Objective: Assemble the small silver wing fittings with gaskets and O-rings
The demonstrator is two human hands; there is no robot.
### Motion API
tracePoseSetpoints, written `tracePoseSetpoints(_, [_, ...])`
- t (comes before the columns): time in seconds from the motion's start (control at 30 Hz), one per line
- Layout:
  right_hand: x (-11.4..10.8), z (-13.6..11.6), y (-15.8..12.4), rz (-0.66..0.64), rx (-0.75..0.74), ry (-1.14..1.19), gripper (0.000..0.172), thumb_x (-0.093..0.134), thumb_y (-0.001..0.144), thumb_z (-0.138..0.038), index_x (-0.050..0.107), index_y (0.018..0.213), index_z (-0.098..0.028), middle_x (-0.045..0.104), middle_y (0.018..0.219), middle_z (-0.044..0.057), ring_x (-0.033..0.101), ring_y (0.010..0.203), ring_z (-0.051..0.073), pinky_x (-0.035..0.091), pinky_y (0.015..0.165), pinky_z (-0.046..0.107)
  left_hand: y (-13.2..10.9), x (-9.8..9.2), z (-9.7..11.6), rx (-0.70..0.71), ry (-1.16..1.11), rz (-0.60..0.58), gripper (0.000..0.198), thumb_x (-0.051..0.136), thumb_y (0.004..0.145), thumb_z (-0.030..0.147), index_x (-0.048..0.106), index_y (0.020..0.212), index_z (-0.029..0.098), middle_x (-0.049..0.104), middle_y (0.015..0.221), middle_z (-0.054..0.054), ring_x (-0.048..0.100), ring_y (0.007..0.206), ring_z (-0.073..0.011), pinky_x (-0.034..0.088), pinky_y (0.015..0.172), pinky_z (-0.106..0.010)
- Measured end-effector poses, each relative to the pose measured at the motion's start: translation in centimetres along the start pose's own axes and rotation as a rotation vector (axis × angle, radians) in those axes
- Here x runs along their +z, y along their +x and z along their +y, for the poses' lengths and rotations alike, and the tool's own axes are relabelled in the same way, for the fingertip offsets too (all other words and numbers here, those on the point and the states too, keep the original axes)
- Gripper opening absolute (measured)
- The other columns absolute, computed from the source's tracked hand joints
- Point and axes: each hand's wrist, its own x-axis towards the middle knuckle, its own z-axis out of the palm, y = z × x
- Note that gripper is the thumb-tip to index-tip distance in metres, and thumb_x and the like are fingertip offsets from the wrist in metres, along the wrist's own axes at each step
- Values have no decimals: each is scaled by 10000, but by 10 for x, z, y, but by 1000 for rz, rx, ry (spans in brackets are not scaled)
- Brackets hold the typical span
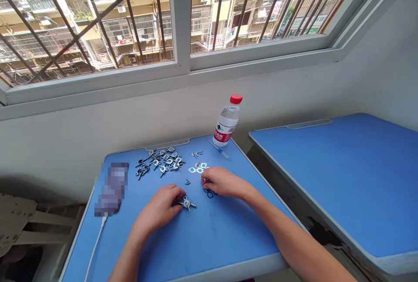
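Note:
My left hand [166, 203] is closed at the thumb and fingertips on a small silver metal fitting [187, 203] with short stems, low over the blue table. My right hand [224, 181] has its fingers bent together at several black rings [210, 194]; a bit of red shows by the fingertips, and what they pinch is hidden. Just beyond that hand lie flat silver oval plates [192, 170]. Between the hands is a little group of tiny dark screw-like pieces [187, 182].
A heap of similar metal fittings [163, 160] lies at the back left, and a few small parts [197, 154] beside it. A water bottle [226, 125] and a thin blue tool [219, 150] stand back right. At left is a blurred phone [112, 188] with a white cable [95, 247].

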Motion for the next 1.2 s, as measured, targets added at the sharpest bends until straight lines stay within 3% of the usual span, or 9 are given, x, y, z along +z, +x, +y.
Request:
tracePoseSetpoints(0.3, [-1, -22, -7, 29, -90, 53, 128, 552, 897, -123, 657, 848, -177, 700, 878, 39, 613, 806, 177, 379, 650, 245, 1, 1, 0, -3, -3, -2, 303, 546, 789, 115, 654, 1059, 201, 635, 990, -42, 585, 942, -212, 450, 812, -290])
tracePoseSetpoints(0.6, [18, -44, -22, -44, -261, 43, 167, 496, 906, -78, 633, 932, -171, 685, 931, 46, 628, 825, 190, 385, 663, 263, 1, 3, -3, 26, 4, 10, 210, 544, 791, 127, 656, 952, 202, 630, 921, -24, 576, 890, -201, 433, 767, -277])
tracePoseSetpoints(0.87, [23, -58, -24, -84, -234, -88, 171, 491, 935, -121, 634, 1016, -169, 682, 1023, 68, 657, 847, 236, 380, 655, 300, 1, 4, -5, 55, -10, 29, 177, 525, 783, 130, 641, 899, 197, 619, 895, -18, 571, 857, -191, 421, 744, -270])
tracePoseSetpoints(1.2, [35, -48, -13, 64, -140, 61, 105, 530, 912, -133, 627, 906, -172, 701, 915, 53, 635, 787, 189, 345, 624, 266, 1, 5, -5, 45, 15, 32, 131, 552, 814, 143, 637, 899, 197, 624, 908, -22, 576, 880, -200, 429, 769, -278])
